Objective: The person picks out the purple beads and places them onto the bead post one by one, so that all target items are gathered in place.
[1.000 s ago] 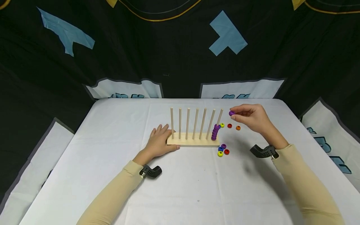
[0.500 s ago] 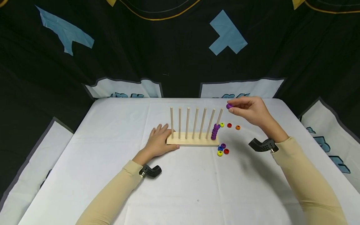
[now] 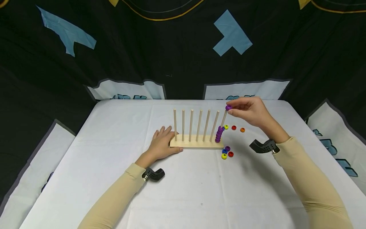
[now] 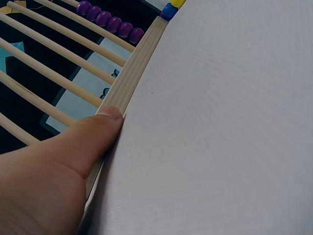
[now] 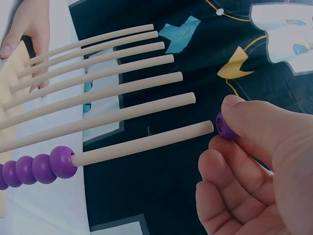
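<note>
In the head view my right hand (image 3: 249, 110) pinches a purple bead (image 3: 228, 107) between thumb and fingertips at the top of the rightmost peg (image 3: 224, 119). The right wrist view shows that bead (image 5: 226, 126) just off the peg's tip, its hole facing the peg. Several purple beads (image 3: 218, 134) are stacked low on this same peg; the other pegs are bare. My left hand (image 3: 160, 143) holds the left end of the wooden peg stand (image 3: 197, 145), thumb along the front edge and fingers behind. In the left wrist view the thumb (image 4: 93, 137) presses the wood.
Right of the stand's front corner lie loose beads: purple (image 3: 227, 148), blue (image 3: 224, 151), yellow (image 3: 224, 156) and red (image 3: 230, 154). Behind them are yellow (image 3: 226, 127), red (image 3: 233, 128) and orange (image 3: 242, 130) beads. A white cloth (image 3: 171, 197) covers the table.
My right hand has risen and moved left with the purple bead, from beside the rightmost peg to its tip. The left hand and the stand have stayed put.
</note>
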The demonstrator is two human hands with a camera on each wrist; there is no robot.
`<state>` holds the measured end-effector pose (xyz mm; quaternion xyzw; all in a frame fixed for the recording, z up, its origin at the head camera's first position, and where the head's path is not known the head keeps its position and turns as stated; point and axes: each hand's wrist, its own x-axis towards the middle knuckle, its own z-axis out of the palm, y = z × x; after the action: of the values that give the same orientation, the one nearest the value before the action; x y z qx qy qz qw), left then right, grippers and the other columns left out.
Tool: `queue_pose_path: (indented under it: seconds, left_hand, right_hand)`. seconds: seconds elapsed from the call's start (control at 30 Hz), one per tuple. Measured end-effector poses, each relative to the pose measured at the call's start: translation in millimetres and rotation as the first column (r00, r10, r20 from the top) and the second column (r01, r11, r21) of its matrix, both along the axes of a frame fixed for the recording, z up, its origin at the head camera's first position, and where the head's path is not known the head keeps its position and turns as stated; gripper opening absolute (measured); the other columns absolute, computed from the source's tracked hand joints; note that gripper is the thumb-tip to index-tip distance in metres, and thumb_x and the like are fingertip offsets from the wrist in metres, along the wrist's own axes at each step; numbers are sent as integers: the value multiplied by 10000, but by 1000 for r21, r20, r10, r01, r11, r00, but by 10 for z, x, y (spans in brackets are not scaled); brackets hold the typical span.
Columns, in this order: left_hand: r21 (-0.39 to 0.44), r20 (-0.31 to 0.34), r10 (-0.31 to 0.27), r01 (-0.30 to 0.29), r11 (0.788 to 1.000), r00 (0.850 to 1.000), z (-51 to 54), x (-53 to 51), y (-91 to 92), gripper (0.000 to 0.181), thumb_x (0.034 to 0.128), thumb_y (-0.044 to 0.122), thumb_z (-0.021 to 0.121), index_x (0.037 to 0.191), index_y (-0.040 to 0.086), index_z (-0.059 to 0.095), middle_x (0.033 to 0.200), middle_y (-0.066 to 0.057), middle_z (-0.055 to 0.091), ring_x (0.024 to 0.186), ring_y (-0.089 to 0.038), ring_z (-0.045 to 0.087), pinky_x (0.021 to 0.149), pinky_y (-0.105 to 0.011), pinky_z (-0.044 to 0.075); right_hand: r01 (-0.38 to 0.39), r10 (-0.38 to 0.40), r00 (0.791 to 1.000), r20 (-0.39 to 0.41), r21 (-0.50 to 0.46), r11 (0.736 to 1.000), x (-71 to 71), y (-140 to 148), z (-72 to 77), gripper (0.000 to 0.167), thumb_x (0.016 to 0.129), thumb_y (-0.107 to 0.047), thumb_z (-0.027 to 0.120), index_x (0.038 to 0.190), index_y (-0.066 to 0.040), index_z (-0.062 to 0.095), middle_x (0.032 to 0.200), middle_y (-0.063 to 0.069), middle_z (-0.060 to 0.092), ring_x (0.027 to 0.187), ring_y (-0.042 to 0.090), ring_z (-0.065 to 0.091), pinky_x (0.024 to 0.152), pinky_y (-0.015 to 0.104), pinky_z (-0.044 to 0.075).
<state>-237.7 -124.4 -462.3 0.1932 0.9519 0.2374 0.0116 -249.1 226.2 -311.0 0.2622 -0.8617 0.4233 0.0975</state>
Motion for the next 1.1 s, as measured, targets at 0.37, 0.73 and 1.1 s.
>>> queue_pose_path:
  seconds: [0.37,0.73,1.1]
  left_hand:
    - [-6,6,1,-1,1000,1000,-17,-20,6,729,851,544,743,1418,115,582,1639,-241,329,1550,-509,176,1246,-675,111]
    - [-10,8,3,-3,1000,1000,8,-9,8,727,852,541,745,1417,113,582,1638,-242,330,1551,-508,175,1248,-673,108]
    - [-4,11,5,-5,1000,1000,0,-7,1,729,850,539,747,1421,116,582,1639,-244,327,1552,-508,169,1247,-675,102]
  right_hand:
    - [10,-10,999,33,9,1000,17,-19,-6,287,894,-5,754,1171,66,723,1062,256,742,787,-52,646,721,97,548]
    - [12,-14,1000,27,57,998,28,-41,-21,282,906,-40,752,1175,43,728,1074,223,754,814,-63,638,717,98,542]
    - [12,-14,999,33,85,996,12,-35,-59,260,917,-29,732,1168,37,731,1069,211,763,827,-74,641,719,115,555]
